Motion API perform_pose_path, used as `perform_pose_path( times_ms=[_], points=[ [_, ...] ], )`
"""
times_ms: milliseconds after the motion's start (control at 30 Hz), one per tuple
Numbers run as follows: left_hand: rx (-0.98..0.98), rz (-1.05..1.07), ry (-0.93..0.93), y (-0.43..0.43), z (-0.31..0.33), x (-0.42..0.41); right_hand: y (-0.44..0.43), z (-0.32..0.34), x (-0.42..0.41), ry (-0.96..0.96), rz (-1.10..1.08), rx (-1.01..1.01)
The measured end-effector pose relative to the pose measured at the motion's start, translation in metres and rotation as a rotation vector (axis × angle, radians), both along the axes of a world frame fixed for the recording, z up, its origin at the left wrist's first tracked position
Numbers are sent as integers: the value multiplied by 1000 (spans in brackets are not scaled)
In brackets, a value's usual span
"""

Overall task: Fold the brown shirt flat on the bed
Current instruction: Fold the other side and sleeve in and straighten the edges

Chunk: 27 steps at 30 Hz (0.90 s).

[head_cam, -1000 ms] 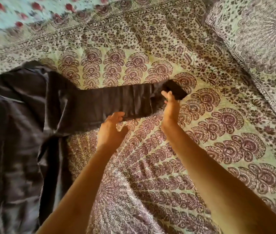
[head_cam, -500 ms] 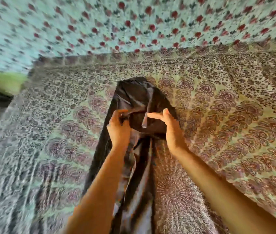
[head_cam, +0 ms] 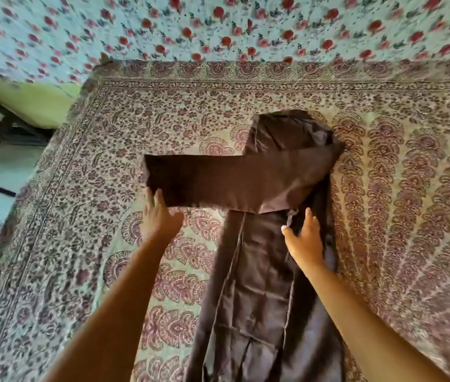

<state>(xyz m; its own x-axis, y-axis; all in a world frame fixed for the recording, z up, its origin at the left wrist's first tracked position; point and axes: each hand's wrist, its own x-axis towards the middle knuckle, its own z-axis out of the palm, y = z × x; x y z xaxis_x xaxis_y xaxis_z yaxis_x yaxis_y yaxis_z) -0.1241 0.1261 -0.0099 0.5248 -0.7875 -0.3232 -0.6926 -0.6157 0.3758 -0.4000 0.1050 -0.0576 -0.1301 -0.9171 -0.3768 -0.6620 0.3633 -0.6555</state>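
Because the sleeve [head_cam: 218, 186] lies across the brown shirt [head_cam: 268, 285] and juts out toward the bed's left edge, its free end is the likeliest part to go astray: a drag from the left hand [head_cam: 160, 219] could pull it askew or rumple the printed bedspread [head_cam: 400, 216] beneath (the satiny cloth looks prone to sliding). Loose seams along the shirt's long body may also crease if pressed unsmoothed. Left hand: open and flat, fingertips touching the sleeve's near corner, holding nothing. Right hand [head_cam: 305, 241]: open, fingers spread, resting on the shirt body just below the sleeve's crossing, gripping nothing. Shirt: flat on the bed, running from its near edge toward the far edge, right of centre.
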Motion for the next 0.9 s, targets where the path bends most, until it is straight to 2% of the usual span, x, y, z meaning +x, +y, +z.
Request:
perform_pose_path(
  times_ms=[33,100,200,300,467,600,767,833,900],
  points=[
    [97,-8,-6,1,-8,0,-1,-4,0,14,41,-26],
    [147,-41,-58,-2,-21,-12,-5,-13,-3,30,110,-86],
    [12,-154,-115,-20,-33,-48,-12,-17,-14,-4,141,-217],
    [-137,-320,-58,-54,-46,-91,-25,-21,-31,-45,104,-327],
    [-256,-476,9,-124,-58,-154,-57,-29,-63,-12,45,-283],
    [-261,-474,32,-180,-60,-193,-79,-38,-73,36,73,-264],
    [-79,-529,-34,-225,-62,-218,-107,-43,-79,-46,10,-288],
    [-142,-497,9,-238,-61,-207,-122,-44,-84,-85,-54,-301],
    [-302,-405,108,-248,-58,-186,-139,-44,-88,-90,-103,-328]
  ],
)
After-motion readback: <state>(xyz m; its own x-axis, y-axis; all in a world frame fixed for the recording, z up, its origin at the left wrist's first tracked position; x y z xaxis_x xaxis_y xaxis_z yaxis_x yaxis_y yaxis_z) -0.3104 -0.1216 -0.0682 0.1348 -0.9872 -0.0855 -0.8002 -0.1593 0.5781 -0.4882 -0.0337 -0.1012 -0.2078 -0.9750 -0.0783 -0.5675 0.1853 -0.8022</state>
